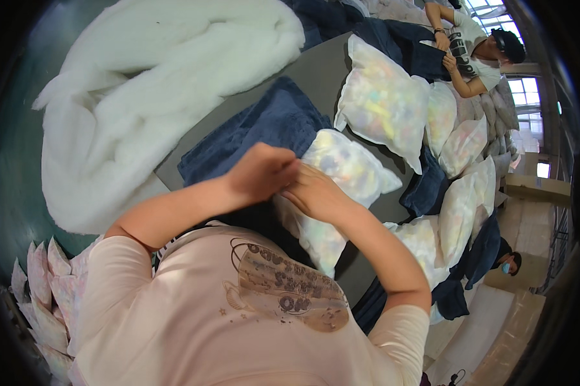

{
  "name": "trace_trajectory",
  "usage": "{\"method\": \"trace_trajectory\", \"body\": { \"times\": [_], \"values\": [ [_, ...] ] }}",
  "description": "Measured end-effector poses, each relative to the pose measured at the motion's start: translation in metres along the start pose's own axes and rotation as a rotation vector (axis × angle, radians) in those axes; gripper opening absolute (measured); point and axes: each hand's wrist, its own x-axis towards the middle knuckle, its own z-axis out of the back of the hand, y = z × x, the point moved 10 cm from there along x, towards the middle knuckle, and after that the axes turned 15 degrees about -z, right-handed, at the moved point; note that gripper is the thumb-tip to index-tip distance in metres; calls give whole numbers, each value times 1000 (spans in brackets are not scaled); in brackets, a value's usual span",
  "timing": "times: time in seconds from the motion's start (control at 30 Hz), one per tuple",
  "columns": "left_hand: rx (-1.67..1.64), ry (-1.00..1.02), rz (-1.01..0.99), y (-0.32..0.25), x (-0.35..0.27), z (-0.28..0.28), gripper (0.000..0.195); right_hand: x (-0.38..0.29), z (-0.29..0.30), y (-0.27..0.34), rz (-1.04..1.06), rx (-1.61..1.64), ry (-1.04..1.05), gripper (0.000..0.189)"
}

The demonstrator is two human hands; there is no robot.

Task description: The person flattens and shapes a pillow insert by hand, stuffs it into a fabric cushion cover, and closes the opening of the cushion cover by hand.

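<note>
My left hand [262, 172] is blurred, with curled fingers close to the fingertips of my right hand [315, 192]. Both are in front of my body, over the near edge of a translucent white pillow [350, 161] stuffed with coloured scraps. The right hand overlaps the pillow in view; whether it grips the fabric is hidden under the fingers. Just beyond the left hand lies a folded dark blue plush cloth [258, 125] on the grey tabletop [314, 67].
A thick roll of white batting [140, 106] lies at the left. Another stuffed pillow [384, 99] rests farther back, with several more along the right. A co-worker [473, 53] handles dark blue cloth [430, 58] at the upper right. Pillows [48, 299] are piled at lower left.
</note>
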Motion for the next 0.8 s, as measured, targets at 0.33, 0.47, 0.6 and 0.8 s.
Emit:
{"method": "trace_trajectory", "body": {
  "times": [0.33,0.47,0.6,0.8],
  "values": [
    [450,108,-51,35,-14,34,28,49,-95,-32,-164,423,343,27],
    [544,71,-100,26,-16,29,29,24,-90,-34,-368,843,366,23],
    [621,139,-104,18,-7,32,31,-24,-5,-23,-29,658,-665,31],
    [332,248,103,37,5,29,28,-9,24,-10,-158,437,-513,28]
  ]
}}
